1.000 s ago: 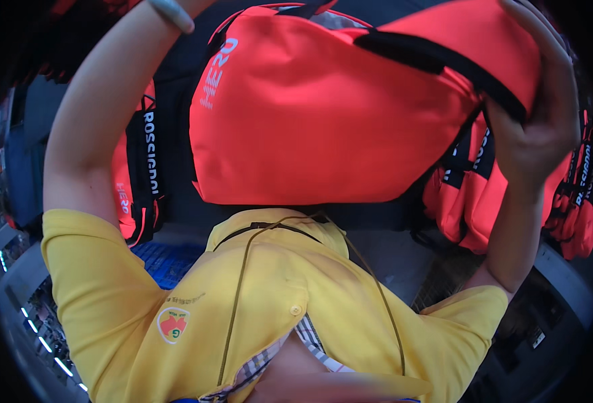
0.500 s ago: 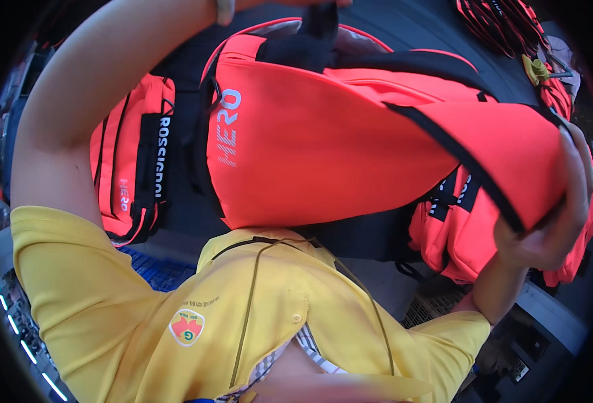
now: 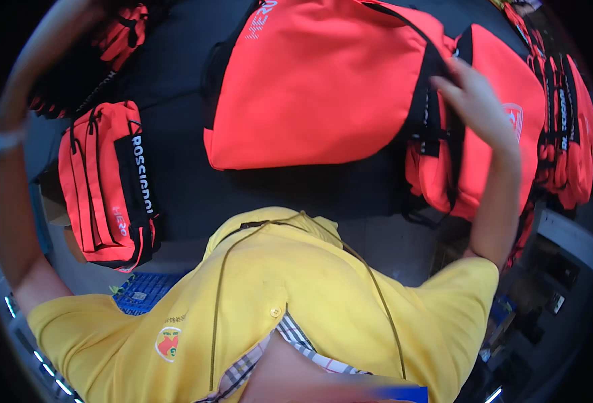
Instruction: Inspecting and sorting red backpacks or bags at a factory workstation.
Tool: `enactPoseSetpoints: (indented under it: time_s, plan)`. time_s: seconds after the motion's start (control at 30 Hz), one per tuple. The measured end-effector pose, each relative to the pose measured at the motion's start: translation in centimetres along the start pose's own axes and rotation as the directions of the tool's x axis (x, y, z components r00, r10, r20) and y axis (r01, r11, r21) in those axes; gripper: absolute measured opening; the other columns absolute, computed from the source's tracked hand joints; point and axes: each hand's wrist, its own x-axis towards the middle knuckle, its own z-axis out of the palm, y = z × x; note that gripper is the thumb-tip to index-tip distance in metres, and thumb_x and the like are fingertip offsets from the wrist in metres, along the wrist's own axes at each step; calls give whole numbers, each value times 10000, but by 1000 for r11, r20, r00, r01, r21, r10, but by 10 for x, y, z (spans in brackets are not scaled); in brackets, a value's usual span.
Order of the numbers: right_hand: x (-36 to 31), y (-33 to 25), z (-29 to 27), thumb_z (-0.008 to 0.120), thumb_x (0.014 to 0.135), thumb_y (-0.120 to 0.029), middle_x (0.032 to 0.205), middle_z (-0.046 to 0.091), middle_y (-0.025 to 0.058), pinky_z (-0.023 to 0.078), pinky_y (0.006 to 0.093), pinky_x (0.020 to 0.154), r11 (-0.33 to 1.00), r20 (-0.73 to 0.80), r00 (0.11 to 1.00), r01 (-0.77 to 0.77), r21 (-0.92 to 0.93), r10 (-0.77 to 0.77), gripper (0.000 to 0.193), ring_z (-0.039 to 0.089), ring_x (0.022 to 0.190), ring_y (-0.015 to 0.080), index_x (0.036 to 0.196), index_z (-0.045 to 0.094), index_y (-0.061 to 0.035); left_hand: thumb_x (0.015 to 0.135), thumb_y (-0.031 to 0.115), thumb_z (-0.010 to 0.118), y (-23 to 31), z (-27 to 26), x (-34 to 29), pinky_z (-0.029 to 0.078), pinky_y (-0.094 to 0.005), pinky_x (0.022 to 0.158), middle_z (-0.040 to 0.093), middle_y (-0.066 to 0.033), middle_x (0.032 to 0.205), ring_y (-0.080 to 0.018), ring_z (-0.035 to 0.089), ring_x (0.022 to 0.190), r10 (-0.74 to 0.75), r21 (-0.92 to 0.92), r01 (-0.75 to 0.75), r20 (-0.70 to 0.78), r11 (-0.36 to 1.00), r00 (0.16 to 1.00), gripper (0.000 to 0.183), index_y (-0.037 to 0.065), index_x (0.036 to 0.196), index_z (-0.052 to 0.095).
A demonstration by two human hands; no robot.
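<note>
A large coral-red backpack (image 3: 316, 94) with black trim lies on the dark table, its top running out at the upper edge. Against its right black edge, my right hand (image 3: 474, 101) rests with thumb and fingers apart, slightly blurred. Beside that hand stands a second coral-red bag (image 3: 494, 148) with a white badge. My left hand (image 3: 55, 50), raised at the upper left, is smeared by motion. Behind it is a red-and-black bag (image 3: 123, 37); whether the fingers touch it cannot be made out. A light band (image 3: 6, 140) circles my left wrist.
A narrow red bag (image 3: 98, 195) with a black side panel lies at the table's left front edge. Several red-and-black bags (image 3: 568, 134) are packed together at far right. Below the table's front edge is a blue crate (image 3: 139, 292). Bare dark table (image 3: 175, 134) shows between the bags.
My right hand has let go of the backpack's flap, which no longer stands up. My left arm has swung from above the backpack to far left. The backpack appears higher in view.
</note>
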Motion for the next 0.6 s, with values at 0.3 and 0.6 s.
enactPoseSetpoints:
  time_s: [0.3, 0.6]
  plan:
    - [-44, -24, 179, 364, 1034, -361, 1250, 591, 224, 431, 387, 1052, -473, 287, 930, -364, 802, -229, 534, 559, 1206, 302, 1287, 497, 90, 1017, 231, 436, 228, 174, -97, 321, -441, 1128, 412, -197, 1454, -333, 458, 1306, 353, -286, 382, 149, -879, 924, 466, -25, 1405, 405]
    - [-88, -37, 189, 286, 996, -570, 1290, 563, 218, 473, 355, 962, -664, 243, 941, -338, 667, -235, 717, 595, 1128, 279, 1388, 413, 17, 1013, 448, 365, 273, 161, -127, 450, -354, 939, 503, -222, 1354, -267, 559, 1151, 496, -200, 490, 23, -848, 868, 638, 1, 1464, 303]
